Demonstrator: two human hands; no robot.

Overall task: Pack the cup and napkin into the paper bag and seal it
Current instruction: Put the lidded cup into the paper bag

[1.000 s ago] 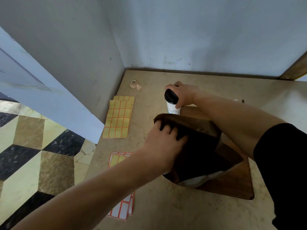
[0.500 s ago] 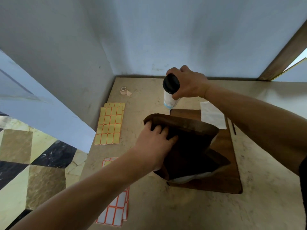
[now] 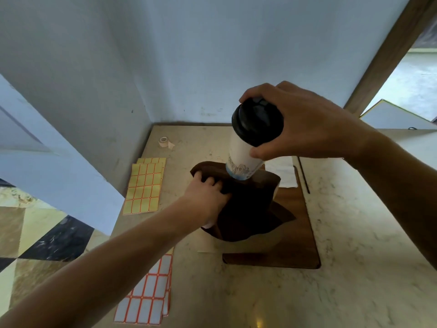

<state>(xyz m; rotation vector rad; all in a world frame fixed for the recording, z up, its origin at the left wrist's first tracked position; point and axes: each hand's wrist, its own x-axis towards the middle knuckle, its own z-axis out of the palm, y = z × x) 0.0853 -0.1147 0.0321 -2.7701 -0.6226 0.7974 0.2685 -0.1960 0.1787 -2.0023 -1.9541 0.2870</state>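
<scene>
A white paper cup [image 3: 241, 159] with a black lid hangs upright over the mouth of the brown paper bag [image 3: 248, 209]. My right hand [image 3: 305, 129] grips the cup around its lid from the right. The cup's base sits at the bag's rim. My left hand [image 3: 208, 195] holds the near left edge of the bag's opening, fingers hooked over it. The bag stands on a dark wooden board [image 3: 295, 245]. A white napkin [image 3: 283, 171] lies on the board behind the bag, partly hidden by the cup and my right hand.
Yellow label sheets [image 3: 145, 185] lie left of the bag; white, orange-edged label sheets [image 3: 149, 294] lie near the front. A small tape roll [image 3: 164, 141] sits near the back corner. Walls close the beige counter [image 3: 354, 256] at back and left; its left edge drops to a tiled floor.
My right hand has lifted the cup from behind the bag and carried it up and over the bag's mouth. My left hand has kept its hold on the bag's edge.
</scene>
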